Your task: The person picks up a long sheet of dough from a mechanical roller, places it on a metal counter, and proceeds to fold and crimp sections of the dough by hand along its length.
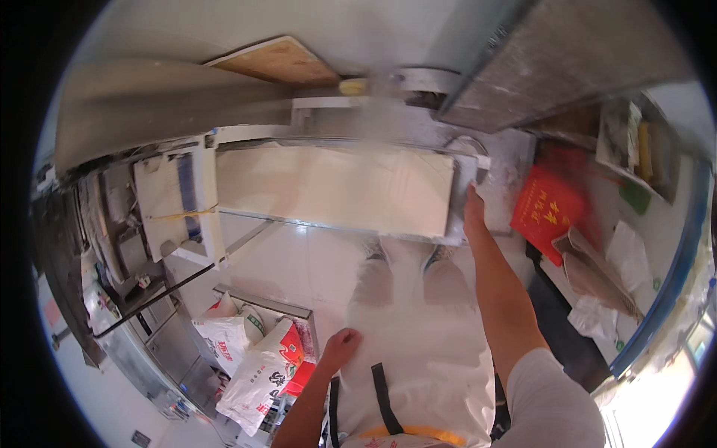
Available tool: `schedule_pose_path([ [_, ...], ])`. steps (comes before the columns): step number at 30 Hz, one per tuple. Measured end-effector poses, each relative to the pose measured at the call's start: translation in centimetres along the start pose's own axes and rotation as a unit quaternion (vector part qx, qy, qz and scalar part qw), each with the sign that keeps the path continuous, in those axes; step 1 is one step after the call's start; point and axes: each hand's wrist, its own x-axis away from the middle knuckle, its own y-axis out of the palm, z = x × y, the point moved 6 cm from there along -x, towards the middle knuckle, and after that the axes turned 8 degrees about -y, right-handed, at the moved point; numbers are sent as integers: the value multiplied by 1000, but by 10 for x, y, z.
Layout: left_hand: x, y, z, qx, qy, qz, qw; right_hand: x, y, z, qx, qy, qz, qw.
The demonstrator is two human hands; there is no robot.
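My right hand (473, 210) reaches forward to the right end of a long machine bed. Its fingertips are beside the bed's metal end plate (461, 196), just below a pale bracket (482, 160); their grip is hidden by the angle. A smooth cream-coloured sheet or belt (336, 187) runs along the bed, left to right. My left hand (342, 348) hangs low beside my pale apron (418, 336), fingers curled in, and nothing shows in it.
Printed white and red sacks (258, 381) stand at the lower left. Right of the bed lie a red bag (549, 205) and crumpled plastic (595, 319). A white upright frame (209, 198) meets the bed's left end. A large grey panel (567, 60) slants overhead at right.
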Motion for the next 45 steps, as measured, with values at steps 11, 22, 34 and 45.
schedule_pose_path([
  [11,-183,-182,126,810,188,-57,552,172,-72,-79,-61,-129,112,983],
  [22,-178,-230,169,786,156,121,585,167,-86,-68,-15,-152,196,969],
  [34,-154,-87,182,808,117,93,570,177,-250,-110,-31,-245,190,950],
  [45,-53,69,175,786,46,80,612,262,-436,-136,-22,-230,231,945],
])
